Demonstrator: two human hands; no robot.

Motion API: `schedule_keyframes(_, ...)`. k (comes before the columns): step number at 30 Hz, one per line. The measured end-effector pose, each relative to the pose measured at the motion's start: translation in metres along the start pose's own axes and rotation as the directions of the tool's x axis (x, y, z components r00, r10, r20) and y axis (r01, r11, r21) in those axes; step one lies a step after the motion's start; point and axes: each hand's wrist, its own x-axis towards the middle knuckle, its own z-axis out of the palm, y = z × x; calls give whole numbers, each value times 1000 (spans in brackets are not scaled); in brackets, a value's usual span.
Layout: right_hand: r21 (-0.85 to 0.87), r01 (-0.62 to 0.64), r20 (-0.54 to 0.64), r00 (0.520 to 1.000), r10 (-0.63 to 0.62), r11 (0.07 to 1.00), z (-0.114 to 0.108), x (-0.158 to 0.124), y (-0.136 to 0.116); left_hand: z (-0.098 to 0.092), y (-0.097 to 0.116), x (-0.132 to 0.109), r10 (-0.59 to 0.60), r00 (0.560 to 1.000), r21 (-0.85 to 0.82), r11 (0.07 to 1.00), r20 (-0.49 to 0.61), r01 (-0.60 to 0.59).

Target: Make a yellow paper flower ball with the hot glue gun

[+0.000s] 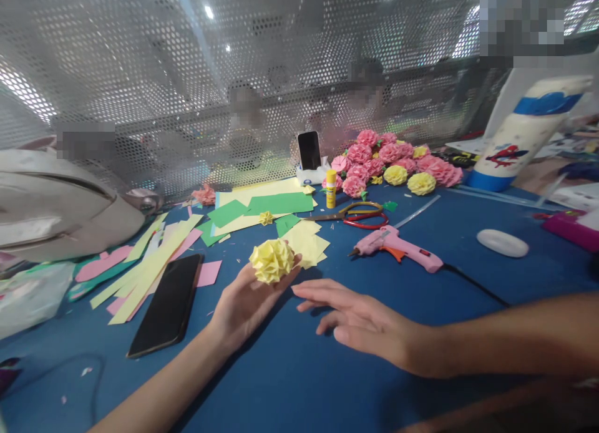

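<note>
A folded yellow paper flower (271,261) rests in my left hand (241,308), its fingers curled around it from below. To the right, my right hand (360,317) hovers over the blue table with fingers apart and nothing in them. Yellow paper squares (306,243) lie just behind the flower. Beyond my right hand is a pink glue gun (407,249) with an orange trigger, lying on its side. Scissors (360,214) with red and yellow handles lie farther back, near an upright yellow glue stick (331,189).
Pink and yellow paper flowers (374,161) are heaped at the back right, beside a white-and-blue bottle (519,133). Left are a black phone (168,305), paper strips (154,264) and a pale bag (65,202). A white computer mouse (503,243) sits right. Perforated metal panel (187,108) stands behind.
</note>
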Motion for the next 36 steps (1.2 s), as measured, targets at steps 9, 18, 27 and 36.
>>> schedule_keyframes(9,-10,-18,54,998,19,1000,-1,0,-4,-7,-6,-1,-5,970,156,987,244,-35)
schedule_keyframes(18,-121,-46,62,997,54,992,0,2,-14,-4,-2,2,12,997,84,996,75,-18)
schedule_keyframes(27,-53,-15,45,999,18,998,0,0,-6,1,0,0,14,998,108,994,65,-20)
schedule_keyframes(36,-61,-50,64,996,54,997,-1,1,-6,-4,-6,-1,2,986,200,979,168,-36)
